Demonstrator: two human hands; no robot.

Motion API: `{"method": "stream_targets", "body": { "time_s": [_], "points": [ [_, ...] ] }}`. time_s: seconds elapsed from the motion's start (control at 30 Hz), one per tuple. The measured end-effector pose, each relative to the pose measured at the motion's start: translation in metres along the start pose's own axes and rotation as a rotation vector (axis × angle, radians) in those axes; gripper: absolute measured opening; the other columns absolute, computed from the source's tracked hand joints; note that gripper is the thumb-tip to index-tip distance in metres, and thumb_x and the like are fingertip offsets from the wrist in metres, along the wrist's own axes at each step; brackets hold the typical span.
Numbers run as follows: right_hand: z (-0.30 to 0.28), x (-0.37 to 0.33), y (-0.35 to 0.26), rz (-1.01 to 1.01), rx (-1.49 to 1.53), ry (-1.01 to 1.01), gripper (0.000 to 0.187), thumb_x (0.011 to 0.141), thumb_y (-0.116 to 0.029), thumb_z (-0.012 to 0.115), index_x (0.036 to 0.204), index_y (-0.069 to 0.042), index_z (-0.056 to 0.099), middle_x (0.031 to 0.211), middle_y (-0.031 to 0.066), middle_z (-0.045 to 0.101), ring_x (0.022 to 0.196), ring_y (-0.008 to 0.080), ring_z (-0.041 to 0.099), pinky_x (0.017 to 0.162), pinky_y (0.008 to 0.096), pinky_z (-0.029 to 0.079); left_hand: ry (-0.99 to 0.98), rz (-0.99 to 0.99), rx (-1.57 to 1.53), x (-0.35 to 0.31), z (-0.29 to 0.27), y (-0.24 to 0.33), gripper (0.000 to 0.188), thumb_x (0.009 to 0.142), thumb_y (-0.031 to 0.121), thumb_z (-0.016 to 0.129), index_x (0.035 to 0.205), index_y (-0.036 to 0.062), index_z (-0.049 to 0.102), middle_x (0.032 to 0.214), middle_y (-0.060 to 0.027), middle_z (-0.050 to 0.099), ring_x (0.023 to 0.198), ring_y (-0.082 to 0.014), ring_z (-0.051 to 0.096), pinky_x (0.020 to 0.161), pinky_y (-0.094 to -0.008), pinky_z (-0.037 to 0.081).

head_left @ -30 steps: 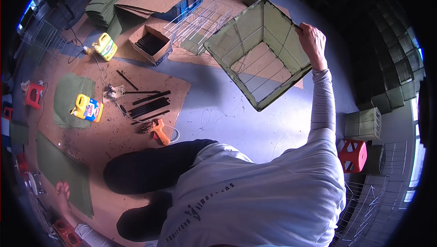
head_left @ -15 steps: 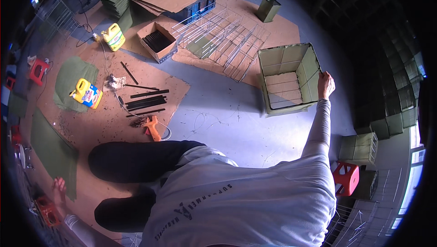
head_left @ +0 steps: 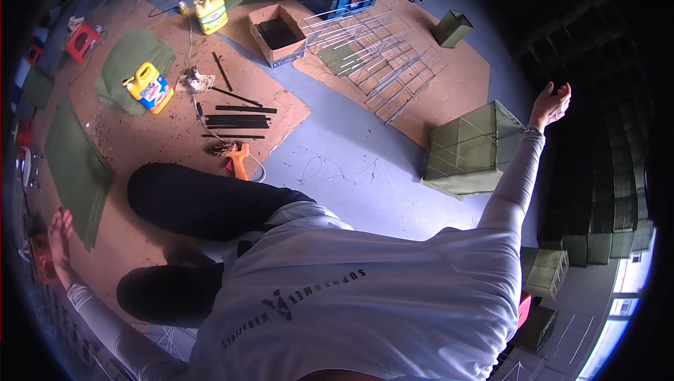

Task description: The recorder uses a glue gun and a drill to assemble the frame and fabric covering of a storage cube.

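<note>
Box [head_left: 460, 149] is judged light, thin-walled, wire-stiffened; best taken by its edges. Left grip [head_left: 61, 235], right grip [head_left: 550, 106]: unclasped, nothing held.

Dark lettering [head_left: 276, 305] crosses the white shirt [head_left: 393, 290] — printed labels [head_left: 155, 94] mark two yellow jugs [head_left: 147, 83].

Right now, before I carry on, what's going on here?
The person's right hand is open and looks empty, near a green wire-framed box. The left hand is also open and seemingly empty, beside flat green sheets. An orange glue gun and black strips lie on the cardboard.
</note>
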State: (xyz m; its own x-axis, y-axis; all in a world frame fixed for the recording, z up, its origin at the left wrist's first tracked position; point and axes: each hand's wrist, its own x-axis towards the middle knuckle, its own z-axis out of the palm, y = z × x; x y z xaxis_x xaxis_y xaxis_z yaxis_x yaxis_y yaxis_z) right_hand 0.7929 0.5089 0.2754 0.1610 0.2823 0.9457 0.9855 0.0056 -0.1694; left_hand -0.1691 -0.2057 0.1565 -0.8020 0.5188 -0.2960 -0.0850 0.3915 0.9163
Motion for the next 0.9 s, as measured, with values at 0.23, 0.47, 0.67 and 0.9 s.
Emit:
{"method": "stream_targets", "body": {
  "time_s": [0.23, 0.47, 0.67, 0.9],
  "points": [
    [0.000, 0.017, -0.179, 0.046, 0.669, 0.280, 0.056, 0.071, -0.016, 0.073, 0.116, -0.002, 0.043, 0.102, 0.0123, 0.049, 0.089, 0.0234, 0.055, 0.078, 0.0349, 0.043, 0.135, 0.044, 0.085, -0.016, 0.064, -0.001, 0.045, 0.087, 0.035, 0.055, 0.121, 0.0072, 0.048, 0.113, -0.0037, 0.058, 0.103, -0.0097, 0.053, 0.086, -0.0252, 0.036],
    [0.053, -0.075, -0.165, -0.203, 0.058, -0.225, 0.061, 0.071, -0.024, 0.067, 0.123, -0.006, 0.041, 0.126, 0.0113, 0.044, 0.116, 0.0263, 0.042, 0.094, 0.0400, 0.034, 0.100, -0.152, 0.146, -0.026, 0.097, -0.079, 0.049, 0.088, 0.035, 0.054, 0.124, 0.0031, 0.043, 0.116, -0.0093, 0.055, 0.107, -0.0144, 0.052, 0.090, -0.0280, 0.035],
    [0.004, -0.228, 0.092, 0.360, -0.353, -1.047, 0.096, 0.058, -0.066, 0.066, 0.121, 0.000, 0.037, 0.121, 0.0243, 0.047, 0.113, 0.0342, 0.048, 0.090, 0.0417, 0.041, 0.044, -0.110, 0.082, -0.020, 0.048, -0.086, 0.059, 0.090, 0.040, 0.048, 0.131, 0.0002, 0.034, 0.126, -0.0136, 0.047, 0.119, -0.0203, 0.042, 0.102, -0.0349, 0.027],
    [-0.055, -0.268, 0.146, 0.533, -0.162, -0.830, 0.042, 0.086, -0.043, 0.047, 0.076, -0.005, 0.062, 0.069, 0.0143, 0.062, 0.070, 0.0301, 0.062, 0.063, 0.0406, 0.047, -0.076, -0.179, 0.196, -0.018, 0.099, -0.060, 0.064, 0.087, 0.044, 0.051, 0.130, 0.0005, 0.035, 0.128, -0.0152, 0.044, 0.122, -0.0248, 0.039, 0.102, -0.0379, 0.026]
  ]
}}
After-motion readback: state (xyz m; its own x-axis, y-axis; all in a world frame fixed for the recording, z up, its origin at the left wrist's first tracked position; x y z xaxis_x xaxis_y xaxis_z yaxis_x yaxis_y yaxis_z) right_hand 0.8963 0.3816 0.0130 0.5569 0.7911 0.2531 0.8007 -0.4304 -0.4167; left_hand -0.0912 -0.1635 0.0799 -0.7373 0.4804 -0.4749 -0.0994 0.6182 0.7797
